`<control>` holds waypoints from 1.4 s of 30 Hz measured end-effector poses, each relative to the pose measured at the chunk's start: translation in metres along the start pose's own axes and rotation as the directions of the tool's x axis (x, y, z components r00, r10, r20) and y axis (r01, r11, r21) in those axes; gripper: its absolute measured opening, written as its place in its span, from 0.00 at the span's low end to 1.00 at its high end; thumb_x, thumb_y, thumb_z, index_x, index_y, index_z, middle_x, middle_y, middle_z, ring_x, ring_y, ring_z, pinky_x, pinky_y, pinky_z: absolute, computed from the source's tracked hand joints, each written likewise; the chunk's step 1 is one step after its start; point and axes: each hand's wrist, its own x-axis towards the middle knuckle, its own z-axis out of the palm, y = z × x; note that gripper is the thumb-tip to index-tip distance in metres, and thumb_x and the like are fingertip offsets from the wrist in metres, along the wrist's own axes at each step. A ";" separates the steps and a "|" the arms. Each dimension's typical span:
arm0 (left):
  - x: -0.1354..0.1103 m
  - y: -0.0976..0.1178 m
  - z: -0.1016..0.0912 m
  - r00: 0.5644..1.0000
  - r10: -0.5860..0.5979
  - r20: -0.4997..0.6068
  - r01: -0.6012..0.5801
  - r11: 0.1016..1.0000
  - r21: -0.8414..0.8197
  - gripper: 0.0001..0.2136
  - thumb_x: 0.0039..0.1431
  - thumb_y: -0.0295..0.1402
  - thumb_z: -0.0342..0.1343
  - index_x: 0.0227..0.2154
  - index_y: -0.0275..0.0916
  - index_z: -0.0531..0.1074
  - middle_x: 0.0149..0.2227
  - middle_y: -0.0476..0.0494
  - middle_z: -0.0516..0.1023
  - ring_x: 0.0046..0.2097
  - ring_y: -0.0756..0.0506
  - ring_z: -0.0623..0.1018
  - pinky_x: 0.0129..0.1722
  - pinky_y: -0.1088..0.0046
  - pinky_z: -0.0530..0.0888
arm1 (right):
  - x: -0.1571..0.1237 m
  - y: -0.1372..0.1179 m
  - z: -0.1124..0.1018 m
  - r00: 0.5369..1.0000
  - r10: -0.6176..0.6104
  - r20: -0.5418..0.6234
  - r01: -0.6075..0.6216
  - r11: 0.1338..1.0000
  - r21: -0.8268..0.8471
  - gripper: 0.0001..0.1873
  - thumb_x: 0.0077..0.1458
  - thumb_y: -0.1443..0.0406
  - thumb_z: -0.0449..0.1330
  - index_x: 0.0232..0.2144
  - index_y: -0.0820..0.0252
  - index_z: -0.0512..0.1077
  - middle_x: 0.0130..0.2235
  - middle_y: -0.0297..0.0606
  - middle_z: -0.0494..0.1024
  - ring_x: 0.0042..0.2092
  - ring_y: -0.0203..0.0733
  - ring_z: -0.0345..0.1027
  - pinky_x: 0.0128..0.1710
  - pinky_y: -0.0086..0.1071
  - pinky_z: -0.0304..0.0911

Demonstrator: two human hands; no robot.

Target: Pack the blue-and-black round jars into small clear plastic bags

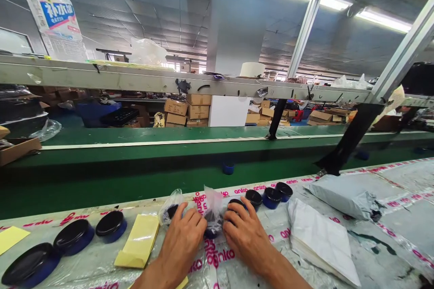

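Observation:
Between my two hands on the near worktop is a small round dark-blue container in a clear plastic bag [213, 216], its bag top sticking upward. My left hand [185, 232] curls against its left side, and my right hand [246, 232] closes on its right side; my fingertips are partly hidden. Just beyond my left fingers lies another bagged dark container [170, 211]. A black-lidded round container [253, 198] stands beyond my right fingers, beside several like it. To the left of my left hand is a pad of yellow paper [139, 240].
Several black-lidded blue containers [74, 237] line the left side. White packets [322, 239] and a grey plastic mailer [344, 196] lie at right. Beyond runs a green conveyor belt [135, 176] carrying a blue container [228, 169]. A metal shelf rail [142, 76] crosses above, holding a bottle [56, 18].

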 end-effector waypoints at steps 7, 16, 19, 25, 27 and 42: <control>-0.002 0.003 0.020 0.995 0.045 0.092 -0.046 0.999 0.011 0.08 0.63 0.20 0.54 0.35 0.38 0.76 0.42 0.41 0.79 0.49 0.39 0.76 0.61 0.50 0.63 | -0.011 -0.006 0.021 0.989 -0.082 0.122 0.104 0.977 -0.187 0.06 0.56 0.72 0.64 0.30 0.56 0.73 0.37 0.37 0.79 0.51 0.49 0.68 0.65 0.53 0.49; -0.001 0.003 0.003 0.981 -0.066 0.181 0.088 0.990 -0.112 0.07 0.56 0.21 0.53 0.31 0.38 0.72 0.35 0.43 0.80 0.40 0.40 0.79 0.41 0.64 0.72 | 0.030 -0.034 -0.008 0.926 0.039 0.376 -0.015 0.998 -0.068 0.01 0.50 0.70 0.63 0.28 0.61 0.74 0.30 0.42 0.79 0.38 0.50 0.69 0.43 0.42 0.64; -0.001 0.003 -0.007 0.971 -0.163 0.175 0.192 0.968 -0.163 0.06 0.57 0.24 0.51 0.32 0.41 0.70 0.31 0.49 0.79 0.34 0.43 0.79 0.32 0.69 0.67 | 0.037 -0.026 -0.027 0.941 0.101 0.324 -0.150 0.980 0.130 0.06 0.53 0.73 0.61 0.29 0.57 0.71 0.32 0.35 0.77 0.38 0.43 0.68 0.39 0.34 0.61; 0.006 0.010 -0.010 0.946 -0.275 0.173 0.303 0.939 -0.165 0.07 0.60 0.24 0.49 0.35 0.40 0.70 0.30 0.46 0.81 0.34 0.41 0.81 0.29 0.69 0.61 | 0.030 -0.014 -0.008 0.983 0.072 0.171 -0.065 0.997 -0.042 0.09 0.58 0.75 0.58 0.31 0.57 0.70 0.34 0.36 0.76 0.37 0.45 0.67 0.36 0.35 0.59; 0.010 0.010 -0.015 0.943 -0.295 0.156 0.318 0.934 -0.159 0.06 0.63 0.25 0.49 0.35 0.40 0.70 0.32 0.45 0.82 0.35 0.41 0.82 0.30 0.69 0.62 | 0.032 -0.012 -0.004 0.988 0.129 0.081 -0.119 0.985 -0.124 0.09 0.60 0.75 0.56 0.33 0.57 0.69 0.35 0.38 0.76 0.37 0.45 0.68 0.36 0.36 0.59; 0.016 -0.008 -0.034 0.949 -0.308 -0.068 0.312 0.948 0.058 0.11 0.68 0.28 0.46 0.46 0.36 0.74 0.50 0.32 0.78 0.52 0.33 0.78 0.49 0.54 0.73 | 0.079 -0.001 -0.011 0.944 0.326 -0.051 -0.325 0.946 0.011 0.07 0.67 0.68 0.54 0.41 0.55 0.72 0.40 0.36 0.82 0.40 0.43 0.75 0.38 0.35 0.63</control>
